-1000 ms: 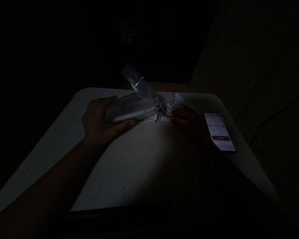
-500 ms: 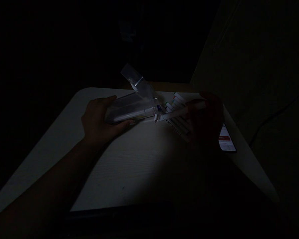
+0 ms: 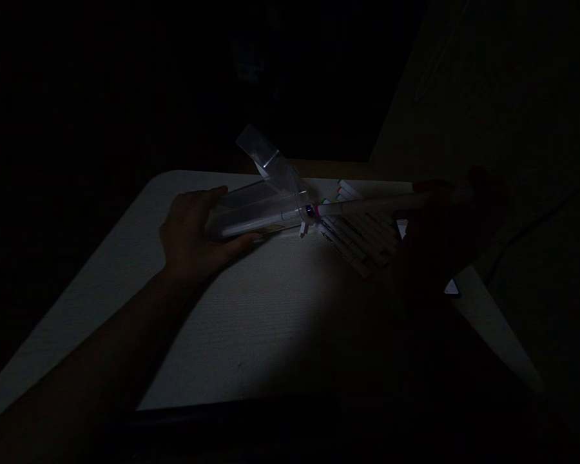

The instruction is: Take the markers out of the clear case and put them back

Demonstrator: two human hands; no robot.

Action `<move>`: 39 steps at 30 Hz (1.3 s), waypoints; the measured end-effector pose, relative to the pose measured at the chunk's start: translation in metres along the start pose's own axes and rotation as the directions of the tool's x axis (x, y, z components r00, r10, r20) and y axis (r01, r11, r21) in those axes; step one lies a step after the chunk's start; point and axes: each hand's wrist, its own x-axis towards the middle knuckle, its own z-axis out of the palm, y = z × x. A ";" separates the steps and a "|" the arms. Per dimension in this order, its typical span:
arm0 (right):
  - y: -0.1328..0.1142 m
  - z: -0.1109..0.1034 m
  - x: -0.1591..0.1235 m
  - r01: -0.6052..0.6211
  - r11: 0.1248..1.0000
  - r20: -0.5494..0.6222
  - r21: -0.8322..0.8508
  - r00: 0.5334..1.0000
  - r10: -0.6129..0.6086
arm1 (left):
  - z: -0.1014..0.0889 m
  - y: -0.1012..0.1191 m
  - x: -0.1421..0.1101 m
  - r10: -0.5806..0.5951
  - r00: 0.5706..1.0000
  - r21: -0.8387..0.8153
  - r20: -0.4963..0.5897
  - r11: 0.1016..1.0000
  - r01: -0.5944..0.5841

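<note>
My left hand [image 3: 188,229] is wrapped round the closed end of a clear plastic case [image 3: 251,203] that lies on its side. The case's lid flap [image 3: 258,147] stands up and its mouth faces right. Inside it lies at least one white marker, and a dark blue marker end [image 3: 310,210] shows at the opening. My right hand [image 3: 439,219], in deep shadow, grips a white marker [image 3: 367,206] by its far end. That marker's pink tip points left, right at the case's mouth; whether it touches cannot be told. Several white markers [image 3: 352,241] lie side by side below it.
A phone [image 3: 451,287] with a lit screen lies on the right, mostly hidden behind my right hand. Everything rests on a pale table [image 3: 212,335] with rounded corners. A dark cable [image 3: 536,225] runs beyond the right edge. The room is very dark.
My right hand has moved right and now holds a marker lined up with the case's mouth, covering much of the phone. My left hand and the case have stayed in place.
</note>
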 end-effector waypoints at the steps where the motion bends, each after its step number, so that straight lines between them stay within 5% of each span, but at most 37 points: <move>1: 0.000 0.001 0.000 0.007 1.000 -0.001 0.001 1.000 -0.007 | 0.000 0.000 0.000 0.004 1.000 0.000 0.000 1.000 -0.004; 8: -0.007 0.009 -0.006 -0.206 0.970 0.139 0.131 0.972 0.188 | -0.002 0.000 0.000 0.017 1.000 -0.013 0.011 1.000 -0.016; 13: -0.011 0.009 -0.010 -0.353 0.932 0.389 0.083 0.872 0.296 | -0.002 0.000 0.000 0.047 0.999 -0.019 0.018 0.999 -0.047; 29: -0.022 0.012 -0.023 -0.420 0.904 0.733 0.081 0.639 0.231 | -0.006 0.005 0.003 0.116 0.993 -0.023 0.034 0.993 -0.116; 35: -0.021 0.011 -0.026 -0.368 0.926 0.870 0.089 0.481 0.108 | -0.007 0.005 0.003 0.115 0.991 -0.032 0.064 0.993 -0.113; 39: -0.026 0.011 -0.027 -0.189 0.979 0.933 0.075 0.361 -0.002 | -0.008 0.004 0.002 0.120 0.986 -0.035 0.116 0.993 -0.116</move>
